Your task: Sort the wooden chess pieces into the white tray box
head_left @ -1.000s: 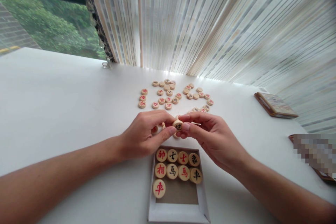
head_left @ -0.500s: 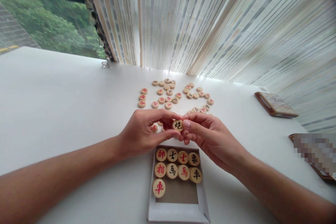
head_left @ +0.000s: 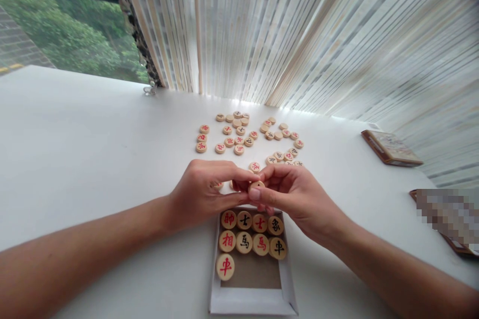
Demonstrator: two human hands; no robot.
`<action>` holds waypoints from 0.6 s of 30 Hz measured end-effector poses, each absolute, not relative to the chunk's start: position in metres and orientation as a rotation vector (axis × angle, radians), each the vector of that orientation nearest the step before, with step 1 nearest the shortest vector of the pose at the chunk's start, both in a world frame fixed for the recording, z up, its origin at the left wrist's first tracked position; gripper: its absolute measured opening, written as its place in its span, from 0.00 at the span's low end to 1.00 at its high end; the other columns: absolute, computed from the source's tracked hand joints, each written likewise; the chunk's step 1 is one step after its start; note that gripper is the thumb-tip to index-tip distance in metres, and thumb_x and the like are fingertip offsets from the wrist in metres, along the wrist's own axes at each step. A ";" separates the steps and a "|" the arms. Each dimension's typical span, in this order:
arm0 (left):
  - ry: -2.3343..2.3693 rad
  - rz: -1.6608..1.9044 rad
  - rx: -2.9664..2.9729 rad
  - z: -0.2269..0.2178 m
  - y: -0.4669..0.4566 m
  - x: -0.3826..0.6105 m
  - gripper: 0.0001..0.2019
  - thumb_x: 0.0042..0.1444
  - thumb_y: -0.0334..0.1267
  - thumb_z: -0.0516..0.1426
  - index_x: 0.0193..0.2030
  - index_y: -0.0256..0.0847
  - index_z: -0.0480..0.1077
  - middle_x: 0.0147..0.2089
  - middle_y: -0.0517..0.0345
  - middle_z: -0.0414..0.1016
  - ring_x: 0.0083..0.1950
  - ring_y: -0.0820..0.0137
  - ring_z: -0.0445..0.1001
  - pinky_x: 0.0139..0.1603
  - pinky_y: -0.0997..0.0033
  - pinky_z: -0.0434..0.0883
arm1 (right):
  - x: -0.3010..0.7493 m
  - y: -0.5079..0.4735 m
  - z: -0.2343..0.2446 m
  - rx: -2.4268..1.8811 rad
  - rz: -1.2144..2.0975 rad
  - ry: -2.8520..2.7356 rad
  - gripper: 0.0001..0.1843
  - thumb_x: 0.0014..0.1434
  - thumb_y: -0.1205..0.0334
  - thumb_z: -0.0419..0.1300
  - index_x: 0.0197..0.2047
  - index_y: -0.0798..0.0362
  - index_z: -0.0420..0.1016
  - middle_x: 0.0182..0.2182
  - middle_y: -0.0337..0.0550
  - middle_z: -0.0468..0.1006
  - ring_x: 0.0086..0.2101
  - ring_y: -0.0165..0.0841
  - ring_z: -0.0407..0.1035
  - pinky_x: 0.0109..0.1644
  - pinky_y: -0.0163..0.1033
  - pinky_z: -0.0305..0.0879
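Observation:
Between the fingertips of both hands is a round wooden xiangqi piece (head_left: 257, 186), its face mostly covered by my right thumb. My left hand (head_left: 209, 184) pinches it from the left, and my right hand (head_left: 292, 187) grips it from the right. Both hands are just above the far edge of a shallow white cardboard box (head_left: 247, 301). Inside lie several xiangqi pieces face up: two full rows and, at the left of a third row, a red chariot piece (head_left: 225, 266). Beyond my hands, several more pieces (head_left: 239, 149) are scattered on the white table, a few partly hidden by my fingers.
A flat brown box (head_left: 391, 148) lies at the right of the table (head_left: 112, 149). Nearer, another brown-edged item (head_left: 460, 246) is partly blurred out. A striped curtain (head_left: 239, 25) hangs behind the table, and a window (head_left: 75, 25) is at the upper left.
The held piece, which showed a black cannon character, has turned and dropped slightly; my right thumb has slid over its face. The pieces in the box keep their places.

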State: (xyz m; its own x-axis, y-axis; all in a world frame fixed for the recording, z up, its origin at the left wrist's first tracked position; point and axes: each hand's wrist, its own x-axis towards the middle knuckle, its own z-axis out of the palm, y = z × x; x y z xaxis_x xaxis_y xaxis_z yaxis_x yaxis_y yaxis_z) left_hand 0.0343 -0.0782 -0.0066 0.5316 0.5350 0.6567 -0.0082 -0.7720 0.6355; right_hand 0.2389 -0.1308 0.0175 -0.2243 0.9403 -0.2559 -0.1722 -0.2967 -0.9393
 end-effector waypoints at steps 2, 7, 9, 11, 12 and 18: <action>0.403 1.187 2.218 -0.005 -0.079 0.035 0.10 0.59 0.31 0.71 0.47 0.36 0.83 0.37 0.55 0.88 0.35 0.71 0.85 0.39 0.78 0.79 | 0.239 -0.131 0.018 -1.175 1.633 -1.085 0.19 0.41 0.59 0.85 0.29 0.56 0.82 0.23 0.39 0.82 0.22 0.25 0.71 0.26 0.28 0.66; 0.400 1.174 2.206 -0.003 -0.080 0.035 0.09 0.58 0.33 0.72 0.45 0.38 0.83 0.35 0.56 0.87 0.33 0.72 0.83 0.38 0.78 0.78 | 0.242 -0.134 0.019 -1.175 1.573 -1.196 0.17 0.51 0.52 0.81 0.29 0.54 0.83 0.22 0.39 0.80 0.22 0.27 0.69 0.26 0.31 0.64; 0.435 1.173 2.183 -0.003 -0.080 0.035 0.09 0.58 0.35 0.72 0.45 0.38 0.84 0.34 0.56 0.86 0.33 0.72 0.82 0.37 0.77 0.78 | 0.243 -0.134 0.018 -1.139 1.561 -1.233 0.17 0.55 0.50 0.79 0.30 0.54 0.83 0.22 0.39 0.80 0.23 0.28 0.69 0.28 0.33 0.65; 0.446 1.190 2.145 -0.003 -0.079 0.034 0.09 0.58 0.36 0.72 0.45 0.38 0.84 0.34 0.56 0.86 0.32 0.72 0.82 0.37 0.77 0.79 | 0.245 -0.133 0.017 -1.092 1.556 -1.265 0.16 0.59 0.50 0.76 0.31 0.54 0.83 0.23 0.40 0.79 0.25 0.28 0.69 0.30 0.34 0.66; 0.442 1.202 2.121 -0.004 -0.079 0.034 0.10 0.58 0.36 0.73 0.45 0.38 0.84 0.34 0.56 0.86 0.32 0.72 0.82 0.37 0.76 0.79 | 0.245 -0.132 0.017 -1.066 1.558 -1.275 0.16 0.61 0.50 0.75 0.32 0.54 0.84 0.24 0.40 0.79 0.26 0.28 0.69 0.31 0.34 0.66; 0.487 1.206 1.983 -0.005 -0.079 0.035 0.12 0.57 0.37 0.73 0.46 0.37 0.85 0.34 0.55 0.86 0.32 0.70 0.82 0.37 0.74 0.81 | 0.248 -0.131 0.016 -0.984 1.624 -1.230 0.09 0.62 0.55 0.74 0.40 0.52 0.88 0.28 0.40 0.81 0.29 0.28 0.71 0.34 0.33 0.67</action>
